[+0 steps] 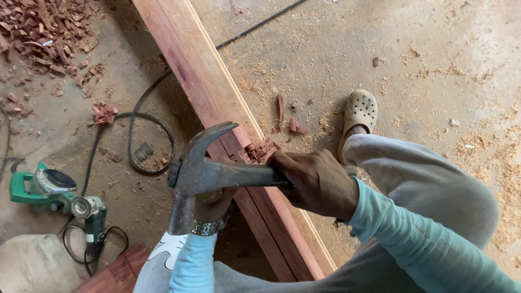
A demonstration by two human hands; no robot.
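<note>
Hammer (209, 173) raised in right hand (317, 182), grip closed on handle; left hand (214, 209) beneath, grip hidden, at notched red plank (217, 97). Risk: glancing blow hits left fingers.

Dusty concrete floor (336, 49) with a long reddish timber beam (206, 87) lying across it.

Left of the beam a black cable (133, 116) loops over the floor, and beyond it, well apart, sit a green power tool (40, 187) and an angle grinder (93, 217). A heap of red wood chips (40, 30) lies far to the beam's upper left. Just right of the beam lie more chips (290, 122) and sawdust, with a beige clog (358, 116) planted near them.
</note>
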